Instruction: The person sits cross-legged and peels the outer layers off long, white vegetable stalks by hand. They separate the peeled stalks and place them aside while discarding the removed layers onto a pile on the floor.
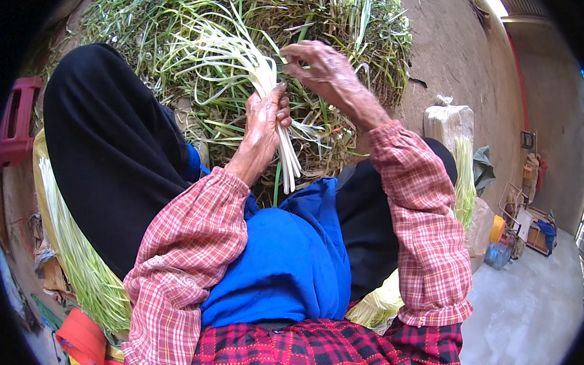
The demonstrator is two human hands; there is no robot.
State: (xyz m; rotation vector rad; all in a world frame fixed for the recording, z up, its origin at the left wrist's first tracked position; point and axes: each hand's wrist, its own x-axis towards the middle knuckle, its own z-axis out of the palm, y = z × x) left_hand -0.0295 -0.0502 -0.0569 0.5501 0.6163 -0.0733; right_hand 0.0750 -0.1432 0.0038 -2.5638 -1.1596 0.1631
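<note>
A small bunch of pale leafy stalks, probably garlic chives or a similar vegetable, is held in my left hand. Its white stems point down towards my lap and its thin leaves fan out to the upper left. Just right of the bunch, my right hand is raised with its fingers curved and thumb apart from them; I see nothing held in it. Beneath both hands lies a wide heap of green and brown leaf trimmings.
Long pale-green stalks lie at my left, near a red plastic stool. More stalks lean by a wrapped bundle at right. Another pale bundle lies beside my hip. A plastic container stands farther right.
</note>
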